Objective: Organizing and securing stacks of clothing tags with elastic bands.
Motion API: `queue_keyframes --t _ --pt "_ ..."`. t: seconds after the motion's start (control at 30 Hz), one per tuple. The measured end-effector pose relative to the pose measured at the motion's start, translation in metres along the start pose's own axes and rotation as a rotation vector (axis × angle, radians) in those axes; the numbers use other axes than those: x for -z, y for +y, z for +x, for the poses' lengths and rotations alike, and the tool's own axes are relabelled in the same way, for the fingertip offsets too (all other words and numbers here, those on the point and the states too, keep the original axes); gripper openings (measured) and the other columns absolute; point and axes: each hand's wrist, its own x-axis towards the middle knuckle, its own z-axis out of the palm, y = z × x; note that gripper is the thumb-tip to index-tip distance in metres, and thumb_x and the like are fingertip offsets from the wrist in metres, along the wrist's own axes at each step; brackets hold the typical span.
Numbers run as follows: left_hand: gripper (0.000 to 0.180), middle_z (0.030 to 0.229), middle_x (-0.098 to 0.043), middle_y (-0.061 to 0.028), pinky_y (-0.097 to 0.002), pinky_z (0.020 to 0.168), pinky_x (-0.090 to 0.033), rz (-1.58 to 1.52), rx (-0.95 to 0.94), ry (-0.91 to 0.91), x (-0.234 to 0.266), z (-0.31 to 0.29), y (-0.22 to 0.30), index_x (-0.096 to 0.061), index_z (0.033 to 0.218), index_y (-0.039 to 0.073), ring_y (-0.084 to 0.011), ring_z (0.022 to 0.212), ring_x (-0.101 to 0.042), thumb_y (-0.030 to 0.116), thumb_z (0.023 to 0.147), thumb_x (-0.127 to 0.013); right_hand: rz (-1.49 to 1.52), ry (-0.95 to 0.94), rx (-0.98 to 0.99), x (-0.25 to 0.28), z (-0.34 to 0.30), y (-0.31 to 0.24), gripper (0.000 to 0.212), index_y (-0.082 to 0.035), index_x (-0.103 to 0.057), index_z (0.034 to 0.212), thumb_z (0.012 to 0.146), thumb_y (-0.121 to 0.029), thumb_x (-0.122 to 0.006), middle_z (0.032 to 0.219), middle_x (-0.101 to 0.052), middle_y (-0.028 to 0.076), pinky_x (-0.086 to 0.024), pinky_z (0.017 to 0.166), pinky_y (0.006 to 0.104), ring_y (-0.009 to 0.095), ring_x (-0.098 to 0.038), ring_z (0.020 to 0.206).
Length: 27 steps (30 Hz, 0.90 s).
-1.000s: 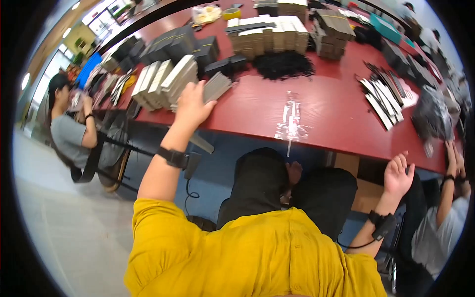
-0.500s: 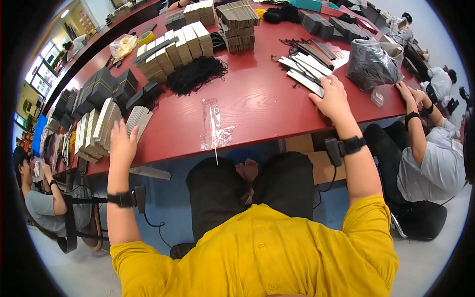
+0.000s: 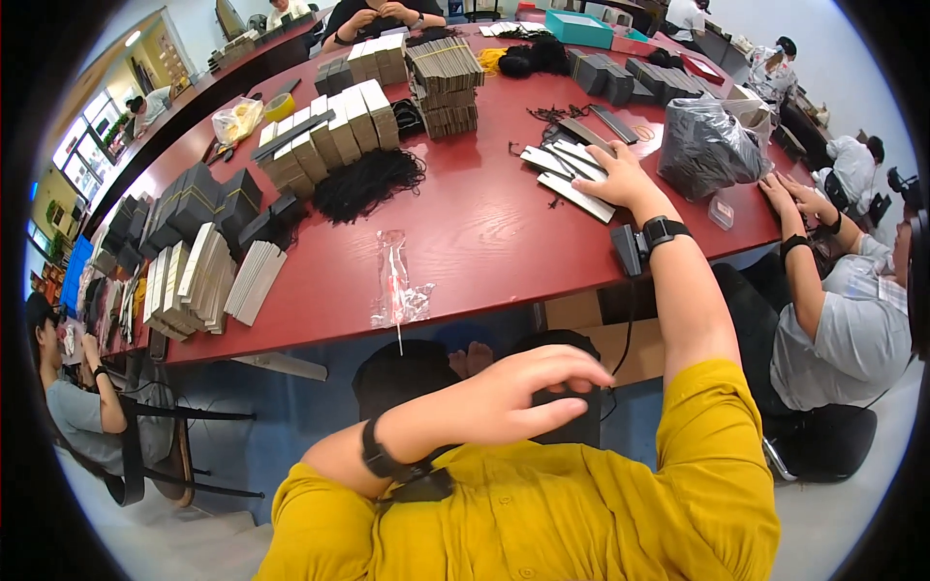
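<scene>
My right hand [image 3: 625, 184] reaches across the red table and rests on a loose pile of white strips [image 3: 575, 197]. Its fingers are apart on the strips; whether it lifts any is hidden. Black cords [image 3: 559, 116] and dark strips [image 3: 583, 133] lie around the pile's far side. In front of my body, beyond the table edge, hangs my left hand [image 3: 518, 395], fingers stretched out with nothing in them. A clear plastic sleeve [image 3: 397, 302] with a thin white stick lies near the front edge.
Fanned light strips [image 3: 256, 281] and stacked grey bundles [image 3: 199, 200] occupy the left side of the table [image 3: 465, 232]. Behind are banded stacks [image 3: 448, 87] and black cords [image 3: 370, 186]. At right, a plastic bag of dark pieces [image 3: 712, 150] stands near a co-worker's hands [image 3: 796, 197].
My left hand has left the strips at the left and swung right, in front of my body. My right hand has reached slightly farther over the white strips. The view has shifted.
</scene>
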Motion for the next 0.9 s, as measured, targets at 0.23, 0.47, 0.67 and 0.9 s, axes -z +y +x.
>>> queue_keyframes --t 0.23,0.47,0.67,0.9 --pt "0.02 0.105 -0.056 -0.0045 -0.0262 0.083 -0.045 -0.233 -0.08 0.237 0.005 0.078 -0.049 -0.057 0.109 0.004 -0.0128 0.095 -0.055 0.008 0.089 -0.052 -0.064 -0.072 -0.007 0.011 -0.047 -0.059 0.08 -0.02 -0.044 0.135 0.068 -0.06 -0.064 0.14 -0.028 0.027 -0.033 0.103 0.0454 0.041 -0.032 0.128" --pt "0.02 0.096 -0.058 -0.0105 -0.0272 0.069 -0.046 0.275 -0.193 0.665 0.037 0.079 -0.086 -0.061 0.098 0.002 -0.0205 0.08 -0.057 -0.001 0.08 -0.053 -0.081 0.056 -0.038 0.018 0.072 0.045 0.059 0.005 -0.051 0.117 0.083 -0.042 -0.058 0.123 -0.048 0.028 -0.036 0.1 0.0448 0.041 -0.044 0.117" --pt "0.02 0.095 -0.057 -0.0093 -0.0258 0.071 -0.046 0.135 -0.107 0.576 0.051 0.074 -0.085 -0.059 0.1 0.001 -0.0167 0.081 -0.057 -0.002 0.082 -0.052 -0.248 -0.383 -0.34 0.022 0.139 0.05 0.039 0.0 -0.057 0.111 0.077 -0.017 -0.067 0.107 -0.062 0.021 -0.052 0.078 0.039 0.034 -0.061 0.099" --pt "0.02 0.097 -0.056 -0.0081 -0.0249 0.072 -0.047 -0.013 -0.111 0.509 0.048 0.072 -0.083 -0.058 0.102 0.001 -0.0146 0.083 -0.056 -0.001 0.084 -0.052 -0.279 0.144 -0.094 0.017 0.131 0.09 0.024 0.003 -0.065 0.089 0.072 -0.014 -0.06 0.085 -0.066 0.02 -0.051 0.074 0.0378 0.033 -0.064 0.082"
